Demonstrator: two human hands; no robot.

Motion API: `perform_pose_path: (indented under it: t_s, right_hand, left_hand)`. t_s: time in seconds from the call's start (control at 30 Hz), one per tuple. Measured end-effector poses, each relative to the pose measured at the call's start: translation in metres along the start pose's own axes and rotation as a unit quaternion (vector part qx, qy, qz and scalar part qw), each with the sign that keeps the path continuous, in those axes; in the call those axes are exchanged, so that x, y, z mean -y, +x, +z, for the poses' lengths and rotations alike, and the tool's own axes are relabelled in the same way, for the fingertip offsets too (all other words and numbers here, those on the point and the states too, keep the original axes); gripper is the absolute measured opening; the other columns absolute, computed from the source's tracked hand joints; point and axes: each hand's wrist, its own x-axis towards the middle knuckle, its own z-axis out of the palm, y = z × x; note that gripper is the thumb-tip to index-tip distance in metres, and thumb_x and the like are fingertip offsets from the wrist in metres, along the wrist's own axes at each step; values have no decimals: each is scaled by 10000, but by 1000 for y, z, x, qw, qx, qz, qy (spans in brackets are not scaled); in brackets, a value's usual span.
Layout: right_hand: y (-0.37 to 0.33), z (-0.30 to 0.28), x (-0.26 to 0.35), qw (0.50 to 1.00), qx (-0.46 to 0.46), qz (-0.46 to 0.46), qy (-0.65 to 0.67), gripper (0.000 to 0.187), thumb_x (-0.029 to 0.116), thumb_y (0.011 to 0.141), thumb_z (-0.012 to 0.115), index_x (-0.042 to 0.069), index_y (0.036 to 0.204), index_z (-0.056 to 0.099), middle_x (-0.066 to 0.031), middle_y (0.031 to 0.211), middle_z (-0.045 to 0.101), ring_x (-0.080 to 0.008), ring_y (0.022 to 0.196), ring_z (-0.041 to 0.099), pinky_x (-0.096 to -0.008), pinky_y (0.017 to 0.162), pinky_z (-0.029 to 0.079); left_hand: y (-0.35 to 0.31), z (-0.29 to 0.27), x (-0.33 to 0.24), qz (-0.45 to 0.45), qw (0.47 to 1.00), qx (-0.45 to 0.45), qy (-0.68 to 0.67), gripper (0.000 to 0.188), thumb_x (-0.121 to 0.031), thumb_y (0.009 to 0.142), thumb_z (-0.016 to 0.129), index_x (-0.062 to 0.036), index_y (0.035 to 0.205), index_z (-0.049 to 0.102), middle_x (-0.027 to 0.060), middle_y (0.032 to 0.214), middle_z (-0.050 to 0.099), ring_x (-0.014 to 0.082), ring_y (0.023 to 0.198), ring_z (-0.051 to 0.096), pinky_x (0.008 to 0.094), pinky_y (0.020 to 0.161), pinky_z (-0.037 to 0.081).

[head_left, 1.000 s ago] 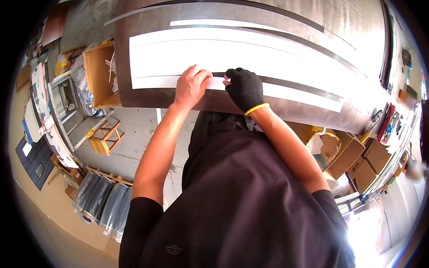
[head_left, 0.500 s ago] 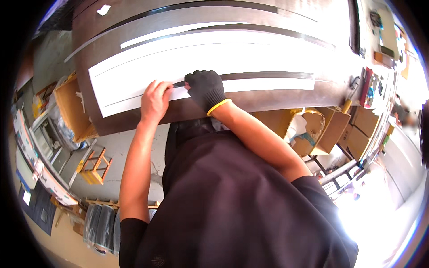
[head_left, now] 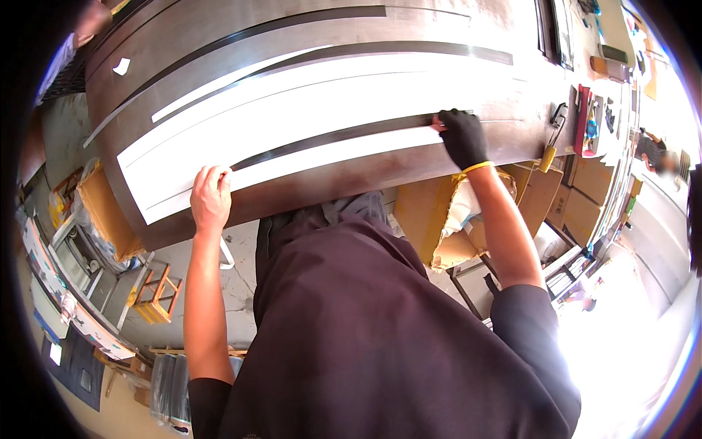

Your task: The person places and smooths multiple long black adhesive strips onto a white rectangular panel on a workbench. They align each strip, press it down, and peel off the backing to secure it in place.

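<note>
A long white panel (head_left: 292, 117) with thin dark lines lies on a dark brown table (head_left: 322, 179). Along the panel's near side runs a narrow black strip (head_left: 329, 138). My bare left hand (head_left: 210, 201) is closed at the strip's left end, fingertips pinched on it over the panel. Far to the right, my right hand (head_left: 463, 139), in a black glove with a yellow cuff, has its fingers closed on the strip near its right end. The palm side of that hand is hidden.
More dark strips (head_left: 307, 16) and a white scrap (head_left: 121, 66) lie farther back on the table. A yellow-handled tool (head_left: 548, 156) rests at the right. Open cardboard boxes (head_left: 420, 212) stand under the near edge; an orange stool (head_left: 157, 293) stands at lower left. Another person's hand (head_left: 93, 20) shows at upper left.
My right hand has moved far to the right along the strip, away from my left hand. My left hand sits slightly farther left and nearer. Another person has come into view at upper left.
</note>
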Motion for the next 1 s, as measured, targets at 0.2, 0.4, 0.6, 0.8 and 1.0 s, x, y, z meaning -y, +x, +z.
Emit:
perform_pose_path:
  t_s: [0.2,0.4,0.6,0.8,1.0]
  right_hand:
    - [-18,-26,-116,999,22,3,-47,122,246,961,765,126,979,753,-137,934,772,-391,899,741,-529,815,572]
    - [-29,-44,-177,995,28,-31,-85,97,200,936,760,130,999,737,-142,934,761,-408,912,734,-538,814,571]
    - [-16,-35,-69,998,-37,-41,42,108,119,915,797,102,1009,746,-119,958,772,-354,903,745,-485,805,570]
    - [17,20,147,971,4,-76,227,189,78,893,840,46,1065,770,-165,983,769,-371,960,750,-453,864,580]
    - [38,57,232,989,26,-102,108,150,247,955,789,129,1045,769,-106,974,768,-336,917,748,-486,842,558]
  left_hand:
    - [-3,3,3,-17,1000,13,14,94,-104,1035,716,-78,1125,713,93,1079,693,313,1030,703,438,910,563]
    - [-5,5,-4,-60,998,-2,22,136,-45,1007,700,-55,1142,695,128,1070,687,340,1023,718,451,906,575]
    - [-15,7,-28,-52,992,-100,-62,236,-20,938,756,-84,1159,702,91,1107,717,261,962,735,408,838,602]
    - [10,39,-96,83,993,-42,-66,98,-96,935,788,-103,1025,750,105,1031,690,352,982,710,468,854,598]
    - [29,59,-102,146,986,-40,-75,152,-67,892,836,-78,1006,736,89,1026,682,327,983,699,449,860,590]
